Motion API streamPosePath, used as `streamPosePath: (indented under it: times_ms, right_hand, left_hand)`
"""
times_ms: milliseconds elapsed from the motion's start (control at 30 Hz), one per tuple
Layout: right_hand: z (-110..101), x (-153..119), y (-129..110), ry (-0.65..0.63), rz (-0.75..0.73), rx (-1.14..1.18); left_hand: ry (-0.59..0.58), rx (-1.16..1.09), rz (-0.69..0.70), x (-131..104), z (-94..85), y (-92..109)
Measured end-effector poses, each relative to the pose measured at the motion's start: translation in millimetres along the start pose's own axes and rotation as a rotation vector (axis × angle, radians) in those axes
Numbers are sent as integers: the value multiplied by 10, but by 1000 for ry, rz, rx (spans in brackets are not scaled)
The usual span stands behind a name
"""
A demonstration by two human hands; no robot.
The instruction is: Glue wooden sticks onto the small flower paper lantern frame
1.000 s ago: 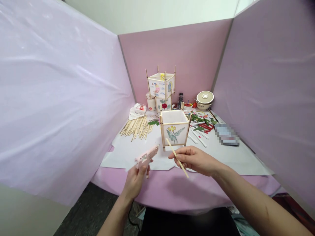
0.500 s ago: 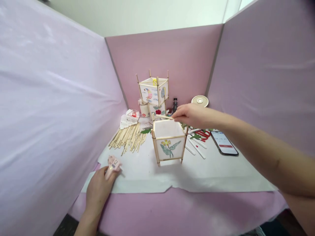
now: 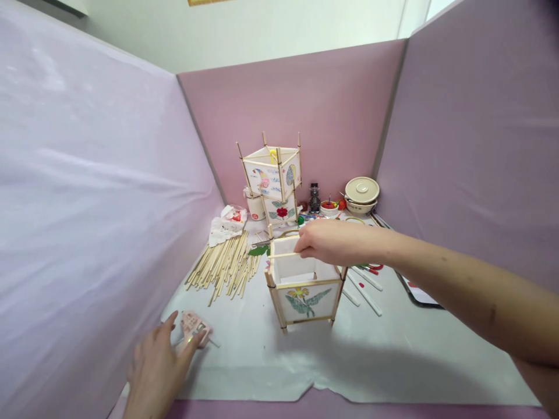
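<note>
My right hand (image 3: pixel 332 241) pinches a thin bamboo stick (image 3: pixel 282 256), which lies level over the open top of a square paper lantern (image 3: pixel 308 304). That lantern stands on short wooden legs, its front panel bearing a yellow flower with green leaves. At the lower left my left hand (image 3: pixel 157 362) has its fingers spread beside a small pink glue gun (image 3: pixel 195 330) lying on the table. The thumb is at the gun's edge; whether it touches cannot be made out. My right hand hides part of the lantern's rear rim.
Behind stands a taller two-tier lantern (image 3: pixel 273 183). Loose bamboo sticks (image 3: pixel 225 265) lie at left, near a crumpled white packet (image 3: pixel 227 224). White rods (image 3: pixel 365 294) and a phone (image 3: pixel 420 294) are at right. A lidded bowl (image 3: pixel 361 195) sits at the back right.
My left hand has let go of the glue gun and spread its fingers. The stick in my right hand has come down over the lantern's top. The view has shifted.
</note>
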State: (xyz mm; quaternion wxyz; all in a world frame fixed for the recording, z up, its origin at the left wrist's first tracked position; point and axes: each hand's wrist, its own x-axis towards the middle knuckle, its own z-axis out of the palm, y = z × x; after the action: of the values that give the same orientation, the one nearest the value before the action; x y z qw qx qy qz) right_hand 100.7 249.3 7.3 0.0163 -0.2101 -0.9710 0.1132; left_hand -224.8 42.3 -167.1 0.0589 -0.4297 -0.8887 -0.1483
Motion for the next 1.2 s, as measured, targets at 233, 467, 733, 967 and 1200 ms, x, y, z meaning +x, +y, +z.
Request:
streamPosePath:
  times_ms: [233,467,733,967,1200]
  right_hand:
    - [38,57,80,-23,-42,-66]
    - [19,56,43,-40,-26,-57]
    - [2,67,29,-58,-21,-46]
    - [-2,77,28,-71,-27,-49]
    - [9,87,57,-70,-30,-64]
  left_hand:
    - [30,-173,120,83,41,319]
    - [41,-232,175,54,70,372]
    - [40,-238,196,49,117,348]
    - [37,-276,211,41,50,458]
    - [37,-337,277,31,-83,663]
